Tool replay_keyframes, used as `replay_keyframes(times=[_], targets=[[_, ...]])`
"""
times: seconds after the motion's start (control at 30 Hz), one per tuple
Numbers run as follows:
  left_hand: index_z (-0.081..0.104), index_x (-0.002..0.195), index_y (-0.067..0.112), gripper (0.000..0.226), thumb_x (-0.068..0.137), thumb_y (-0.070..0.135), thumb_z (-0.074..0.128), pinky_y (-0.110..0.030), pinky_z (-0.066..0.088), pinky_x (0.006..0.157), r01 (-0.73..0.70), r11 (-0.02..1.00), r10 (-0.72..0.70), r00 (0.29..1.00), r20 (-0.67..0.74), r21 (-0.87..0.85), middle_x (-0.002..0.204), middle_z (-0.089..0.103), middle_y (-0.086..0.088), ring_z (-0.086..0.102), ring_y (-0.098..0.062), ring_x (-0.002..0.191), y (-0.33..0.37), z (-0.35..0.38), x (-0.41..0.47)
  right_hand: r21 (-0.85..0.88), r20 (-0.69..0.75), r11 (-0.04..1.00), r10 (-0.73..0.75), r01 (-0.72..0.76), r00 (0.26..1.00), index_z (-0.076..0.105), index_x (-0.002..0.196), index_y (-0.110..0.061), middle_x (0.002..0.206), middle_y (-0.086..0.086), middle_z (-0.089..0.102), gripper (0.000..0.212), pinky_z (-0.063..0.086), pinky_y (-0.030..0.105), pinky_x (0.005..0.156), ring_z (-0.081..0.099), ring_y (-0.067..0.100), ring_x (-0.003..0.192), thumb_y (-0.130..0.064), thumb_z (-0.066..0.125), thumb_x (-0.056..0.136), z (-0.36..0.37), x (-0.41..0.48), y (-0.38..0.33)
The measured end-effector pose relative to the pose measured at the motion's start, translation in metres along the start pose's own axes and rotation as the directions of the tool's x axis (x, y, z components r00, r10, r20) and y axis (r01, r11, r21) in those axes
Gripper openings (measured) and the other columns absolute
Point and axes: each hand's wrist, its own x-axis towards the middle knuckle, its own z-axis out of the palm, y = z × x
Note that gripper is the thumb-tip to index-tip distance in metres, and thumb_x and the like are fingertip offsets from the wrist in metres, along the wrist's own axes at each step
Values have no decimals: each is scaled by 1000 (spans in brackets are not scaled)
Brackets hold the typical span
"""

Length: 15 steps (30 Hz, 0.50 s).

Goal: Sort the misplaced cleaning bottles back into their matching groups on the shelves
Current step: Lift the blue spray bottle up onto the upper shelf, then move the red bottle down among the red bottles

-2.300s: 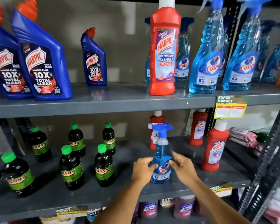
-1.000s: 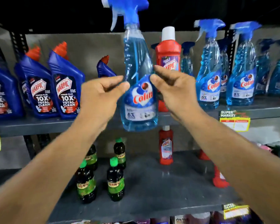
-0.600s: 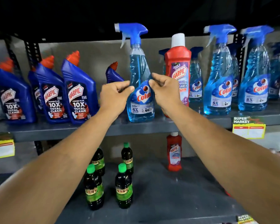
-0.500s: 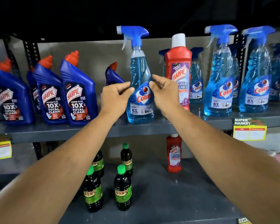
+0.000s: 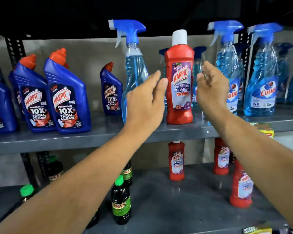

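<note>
Fingers: left hand and right hand are spreading loose, gripping nothing, flanking the red bathroom cleaner.
Location: it is standing upright among spray bottles on the upper shelf.
Technique: closing both palms around its waist; lifting straight, avoiding neighbours.

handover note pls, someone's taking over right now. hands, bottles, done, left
Left hand: open, empty, beside the blue spray bottle.
Right hand: open, empty, right of the red Harpic bottle.
Done: the spray bottle stands on the upper shelf, released, but left of the red Harpic, apart from the other Colin sprays.
Left: the red Harpic likely belongs with the red bottles on the lower shelf.
</note>
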Motion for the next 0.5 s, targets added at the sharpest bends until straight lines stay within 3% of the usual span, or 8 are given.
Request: replay_keyframes(times=[0.07,0.1,0.13,0.2,0.27,0.33,0.43,0.5], targets=[[60,76,18,25,96,25,48,-42,47,66,159,986,-153,983,101,-52,67,64,-3,56,-27,68,2,30,13,-39,58,997,62,-60,996,56,76,-24,70,-14,53,21,39,22,67,46,-10,58,-11,46,89,-3,10,15],[44,62,19,35,97,23,48,-41,39,57,251,966,-241,961,138,-58,59,52,-3,48,-30,61,1,43,22,-14,84,994,109,-108,990,60,81,-22,72,-11,57,21,40,22,66,47,-8,60,-9,46,90,-3,13,22],[35,58,18,41,97,24,47,-42,39,56,340,939,-327,930,169,-54,63,53,-11,47,-37,64,-3,55,31,30,121,985,163,-168,979,65,98,-18,89,-4,68,21,45,24,70,55,-4,73,-8,47,94,1,17,30],[46,66,9,35,97,26,45,-46,51,72,471,880,-454,872,184,-63,95,63,-29,58,-47,90,-14,74,45,106,240,931,316,-349,918,57,128,-6,124,16,66,32,49,26,74,60,17,92,-13,44,100,9,20,38],[57,93,-3,29,95,23,45,-49,54,86,568,816,-550,820,160,-108,110,64,-28,61,-45,103,-25,83,52,152,372,859,408,-488,834,60,120,-8,119,21,67,30,45,29,72,58,25,86,-19,38,103,18,17,41],[55,97,-10,31,93,19,46,-50,53,82,580,805,-571,815,103,-125,110,64,-32,61,-46,103,-33,83,57,194,413,836,405,-513,816,64,111,-15,108,11,72,29,47,32,72,64,23,84,-22,37,104,24,14,36],[53,66,-1,34,93,20,48,-47,51,68,485,871,-485,874,18,-80,94,66,-31,61,-42,79,-39,72,63,268,416,850,322,-453,850,65,111,-14,105,8,72,30,49,27,65,65,20,82,-23,37,104,27,12,20],[51,61,5,35,92,21,52,-45,48,62,429,900,-428,903,25,-84,79,64,-24,52,-31,65,-34,64,60,291,424,861,275,-417,863,67,109,-14,101,9,71,31,49,29,67,64,23,85,-23,38,104,20,9,10]])
